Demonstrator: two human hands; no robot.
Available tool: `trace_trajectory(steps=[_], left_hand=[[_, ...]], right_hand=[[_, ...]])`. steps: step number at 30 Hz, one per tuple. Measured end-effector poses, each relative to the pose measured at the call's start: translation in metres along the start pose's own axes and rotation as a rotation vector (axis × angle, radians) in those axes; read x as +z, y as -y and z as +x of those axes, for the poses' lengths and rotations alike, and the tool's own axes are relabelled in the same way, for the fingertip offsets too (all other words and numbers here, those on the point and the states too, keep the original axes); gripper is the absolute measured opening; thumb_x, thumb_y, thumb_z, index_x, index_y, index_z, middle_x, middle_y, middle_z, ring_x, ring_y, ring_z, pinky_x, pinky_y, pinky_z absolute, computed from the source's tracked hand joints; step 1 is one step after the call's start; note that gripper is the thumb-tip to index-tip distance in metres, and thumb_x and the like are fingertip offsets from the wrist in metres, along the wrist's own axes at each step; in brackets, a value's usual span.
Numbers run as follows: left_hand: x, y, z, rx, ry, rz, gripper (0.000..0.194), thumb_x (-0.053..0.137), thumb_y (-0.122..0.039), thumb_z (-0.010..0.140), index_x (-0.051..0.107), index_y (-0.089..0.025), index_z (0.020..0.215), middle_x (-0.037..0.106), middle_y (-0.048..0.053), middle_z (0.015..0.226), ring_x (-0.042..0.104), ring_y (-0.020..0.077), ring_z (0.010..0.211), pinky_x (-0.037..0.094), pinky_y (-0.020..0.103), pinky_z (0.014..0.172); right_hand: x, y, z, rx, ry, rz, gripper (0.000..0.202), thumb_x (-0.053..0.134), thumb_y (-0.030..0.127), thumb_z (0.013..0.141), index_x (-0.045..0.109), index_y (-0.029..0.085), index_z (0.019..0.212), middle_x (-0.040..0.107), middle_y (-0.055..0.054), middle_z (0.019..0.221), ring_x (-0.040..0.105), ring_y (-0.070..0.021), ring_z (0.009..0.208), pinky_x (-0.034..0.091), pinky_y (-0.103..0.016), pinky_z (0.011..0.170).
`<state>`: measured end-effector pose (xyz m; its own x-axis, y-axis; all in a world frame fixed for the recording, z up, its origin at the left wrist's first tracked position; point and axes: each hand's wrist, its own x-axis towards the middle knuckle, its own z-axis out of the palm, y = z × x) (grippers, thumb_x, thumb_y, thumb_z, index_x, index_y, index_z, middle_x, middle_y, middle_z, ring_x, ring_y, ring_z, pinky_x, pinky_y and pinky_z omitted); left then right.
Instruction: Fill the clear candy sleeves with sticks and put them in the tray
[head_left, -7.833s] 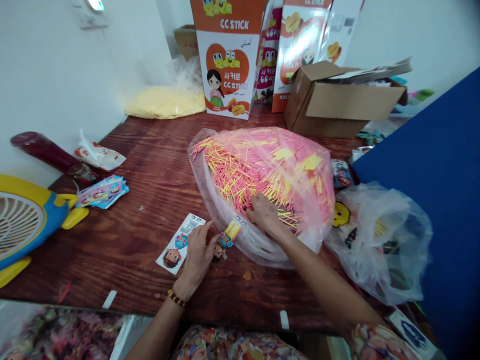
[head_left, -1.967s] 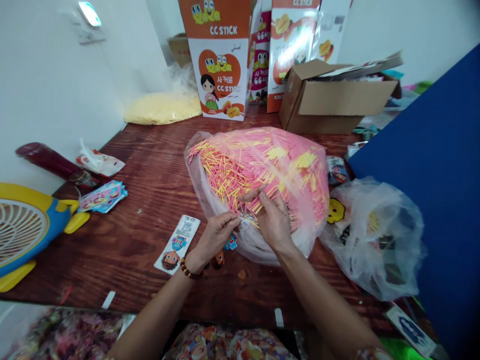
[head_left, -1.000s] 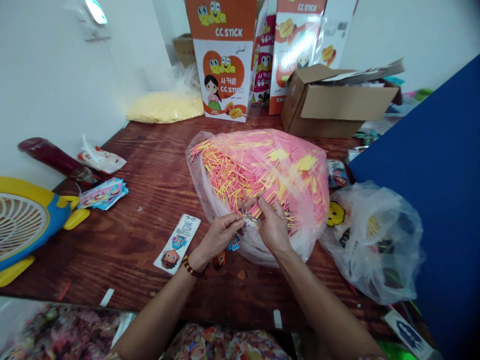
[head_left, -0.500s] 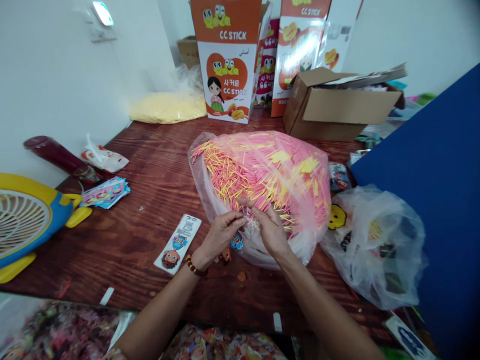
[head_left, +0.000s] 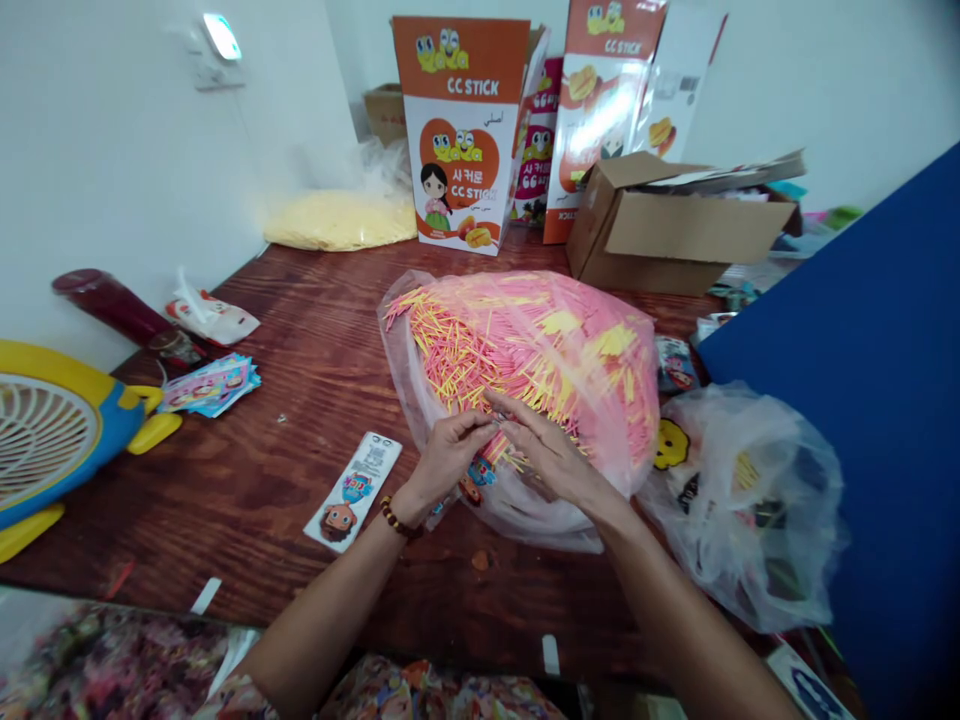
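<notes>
1. Centre: left hand (head_left: 450, 455) pinches a small printed packet (head_left: 481, 472) near its top.
2. Right hand (head_left: 559, 460) meets it, fingers extended; grip unclear.
3. Just beyond: open bag (head_left: 409, 385) of sticks (head_left: 457, 350).

"CC STICK" stands twice on the tall orange-and-white cardboard box (head_left: 461, 150) at the far middle, beside Korean and Arabic script, and once atop the similar orange-and-white carton (head_left: 600, 110) to its right. The flat white printed packet (head_left: 352, 490), near left, reads "Stick"; its small print is illegible.
</notes>
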<state>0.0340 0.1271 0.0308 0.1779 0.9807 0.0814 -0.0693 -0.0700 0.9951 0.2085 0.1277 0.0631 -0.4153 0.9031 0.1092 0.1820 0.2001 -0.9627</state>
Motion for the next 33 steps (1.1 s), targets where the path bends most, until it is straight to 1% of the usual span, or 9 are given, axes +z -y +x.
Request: trace_trajectory(steps=[3, 5, 8, 14, 18, 21, 24, 29, 33], left_hand=[[-0.002, -0.001, 0.001, 0.021, -0.058, -0.075, 0.020, 0.073, -0.034, 0.079, 0.075, -0.015, 0.086, 0.071, 0.002, 0.081, 0.059, 0.0131, 0.075, 0.047, 0.024, 0.073], [-0.005, 0.000, 0.002, 0.032, -0.090, -0.107, 0.020, 0.075, -0.034, 0.078, 0.076, -0.016, 0.087, 0.072, 0.002, 0.084, 0.061, 0.0137, 0.078, 0.048, 0.024, 0.075], [-0.008, -0.002, 0.001, 0.050, -0.081, -0.117, 0.018, 0.074, -0.033, 0.080, 0.078, -0.018, 0.089, 0.074, 0.003, 0.087, 0.063, 0.0145, 0.081, 0.049, 0.025, 0.078], [-0.009, -0.011, -0.005, 0.157, -0.127, -0.039, 0.011, 0.073, -0.028, 0.080, 0.080, -0.019, 0.083, 0.073, 0.003, 0.086, 0.063, 0.0152, 0.083, 0.049, 0.026, 0.079], [-0.015, -0.010, -0.005, 0.021, -0.156, -0.146, 0.021, 0.076, -0.034, 0.078, 0.079, -0.018, 0.090, 0.074, 0.004, 0.088, 0.063, 0.0153, 0.082, 0.049, 0.027, 0.079], [-0.020, -0.008, -0.007, -0.172, -0.024, -0.211, 0.033, 0.082, -0.036, 0.070, 0.077, -0.016, 0.096, 0.074, 0.005, 0.090, 0.063, 0.0153, 0.081, 0.049, 0.027, 0.078], [-0.023, -0.006, -0.013, -0.295, 0.095, -0.185, 0.033, 0.086, -0.038, 0.063, 0.075, -0.013, 0.081, 0.070, 0.003, 0.078, 0.060, 0.0138, 0.073, 0.047, 0.025, 0.072], [-0.021, -0.002, -0.019, -0.278, 0.016, -0.105, 0.034, 0.085, -0.041, 0.062, 0.066, -0.013, 0.066, 0.056, -0.002, 0.062, 0.046, 0.0083, 0.058, 0.036, 0.022, 0.058], [-0.022, -0.001, -0.019, -0.245, -0.003, -0.023, 0.036, 0.081, -0.044, 0.066, 0.063, -0.013, 0.064, 0.053, -0.002, 0.060, 0.043, 0.0088, 0.058, 0.033, 0.023, 0.057]], right_hand=[[-0.011, -0.003, -0.003, 0.022, 0.014, 0.030, 0.048, 0.065, 0.044, 0.088, 0.057, 0.028, 0.132, 0.062, -0.006, 0.135, 0.059, -0.0229, 0.123, 0.048, -0.038, 0.101], [-0.015, -0.002, -0.006, 0.037, -0.062, -0.010, 0.030, 0.067, 0.040, 0.085, 0.066, 0.023, 0.110, 0.072, -0.005, 0.107, 0.067, -0.0200, 0.096, 0.053, -0.032, 0.082], [-0.015, 0.004, -0.009, 0.004, -0.149, -0.119, 0.016, 0.064, 0.035, 0.087, 0.068, 0.020, 0.081, 0.068, -0.001, 0.077, 0.062, -0.0163, 0.074, 0.048, -0.028, 0.069], [-0.014, 0.009, -0.002, 0.012, -0.189, -0.044, 0.016, 0.068, 0.034, 0.082, 0.068, 0.020, 0.075, 0.066, 0.000, 0.070, 0.059, -0.0154, 0.067, 0.046, -0.027, 0.065], [-0.008, 0.006, 0.004, 0.052, -0.174, 0.142, 0.018, 0.070, 0.037, 0.079, 0.066, 0.020, 0.074, 0.065, 0.001, 0.069, 0.058, -0.0146, 0.065, 0.046, -0.027, 0.064], [0.001, 0.001, 0.006, 0.106, -0.214, 0.256, 0.021, 0.073, 0.039, 0.075, 0.064, 0.020, 0.071, 0.064, 0.001, 0.066, 0.057, -0.0141, 0.062, 0.046, -0.027, 0.062], [0.009, -0.010, 0.005, 0.160, -0.280, 0.319, 0.021, 0.074, 0.039, 0.073, 0.064, 0.021, 0.070, 0.063, 0.002, 0.066, 0.056, -0.0135, 0.062, 0.045, -0.027, 0.062], [0.014, -0.020, 0.005, 0.224, -0.243, 0.421, 0.022, 0.078, 0.038, 0.070, 0.064, 0.021, 0.076, 0.064, 0.002, 0.072, 0.059, -0.0131, 0.066, 0.048, -0.026, 0.063], [0.017, -0.023, 0.007, 0.250, -0.157, 0.440, 0.024, 0.079, 0.035, 0.069, 0.064, 0.021, 0.083, 0.065, 0.003, 0.076, 0.058, -0.0113, 0.067, 0.047, -0.023, 0.062]])
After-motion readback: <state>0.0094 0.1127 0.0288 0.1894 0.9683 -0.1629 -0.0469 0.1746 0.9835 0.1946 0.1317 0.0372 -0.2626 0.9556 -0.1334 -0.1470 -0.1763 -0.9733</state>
